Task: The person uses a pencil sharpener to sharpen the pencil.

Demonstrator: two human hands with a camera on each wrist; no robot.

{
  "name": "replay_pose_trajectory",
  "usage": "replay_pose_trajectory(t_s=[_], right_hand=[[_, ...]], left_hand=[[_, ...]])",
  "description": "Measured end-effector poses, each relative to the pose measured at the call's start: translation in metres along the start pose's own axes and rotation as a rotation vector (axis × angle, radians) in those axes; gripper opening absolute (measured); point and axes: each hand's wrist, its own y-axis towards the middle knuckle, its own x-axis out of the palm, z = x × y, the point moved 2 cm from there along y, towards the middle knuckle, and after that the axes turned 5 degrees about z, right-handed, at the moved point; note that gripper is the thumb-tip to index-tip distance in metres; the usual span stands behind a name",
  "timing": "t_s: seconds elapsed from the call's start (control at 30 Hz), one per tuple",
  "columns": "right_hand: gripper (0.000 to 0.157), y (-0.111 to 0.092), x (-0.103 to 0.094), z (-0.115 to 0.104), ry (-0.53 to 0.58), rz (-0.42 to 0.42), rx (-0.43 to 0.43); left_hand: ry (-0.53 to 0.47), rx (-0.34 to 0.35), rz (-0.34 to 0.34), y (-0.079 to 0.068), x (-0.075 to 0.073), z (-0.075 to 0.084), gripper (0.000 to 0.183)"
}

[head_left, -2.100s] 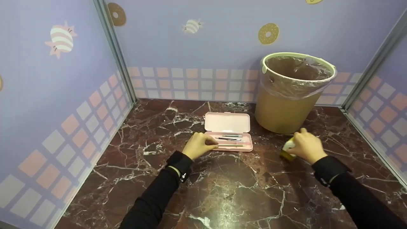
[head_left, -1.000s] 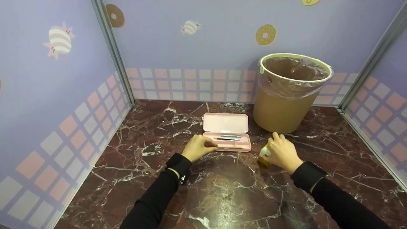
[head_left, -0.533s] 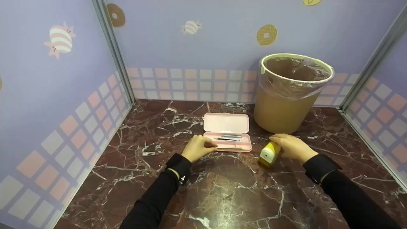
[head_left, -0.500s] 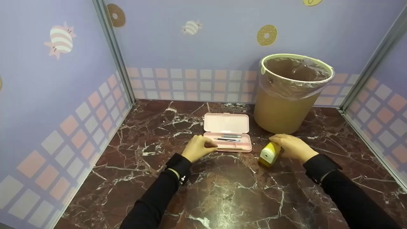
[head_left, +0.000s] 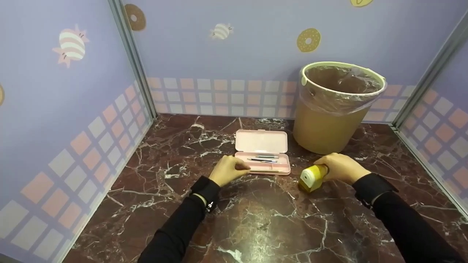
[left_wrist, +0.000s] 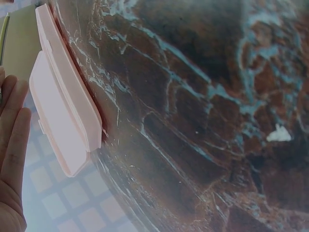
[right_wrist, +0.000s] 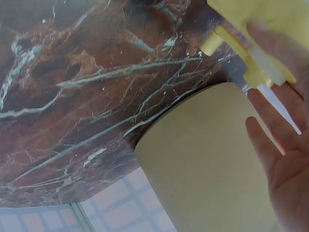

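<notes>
In the head view my left hand [head_left: 228, 170] pinches a thin pencil [head_left: 267, 170], which points right across the front of an open pink pencil case [head_left: 261, 141]. Part of that pencil [left_wrist: 4, 34] also shows at the left wrist view's edge. My right hand [head_left: 340, 168] grips a yellow pencil sharpener [head_left: 313, 177] to the right of the case. Its pale front with a small dark hole faces left and toward me. The right wrist view shows the sharpener's yellow crank [right_wrist: 227, 42] beside my fingers. Several slim pens or pencils [head_left: 265, 160] lie inside the case.
A tan waste bin [head_left: 327, 128] lined with clear plastic stands behind my right hand. Patterned wall panels [head_left: 219, 54] enclose the dark red marble-look tabletop [head_left: 252, 226] at the back and both sides.
My right hand has brought the sharpener left from beside the bin, shifted its grip to the back, and turned its pale front into view. My left hand stays nearly still with the pencil.
</notes>
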Motion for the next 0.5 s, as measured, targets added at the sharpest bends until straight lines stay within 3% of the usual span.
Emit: replay_pose_trajectory(t_s=[0.2, 0.5], right_hand=[[0.035, -0.003, 0.003, 0.000, -0.005, 0.000, 0.004], [0.030, -0.002, 0.011, -0.024, 0.043, 0.049, -0.063]], left_hand=[[-0.014, -0.015, -0.001, -0.001, -0.001, -0.001, 0.010], [-0.055, -0.013, -0.019, -0.001, -0.001, 0.000, 0.011]])
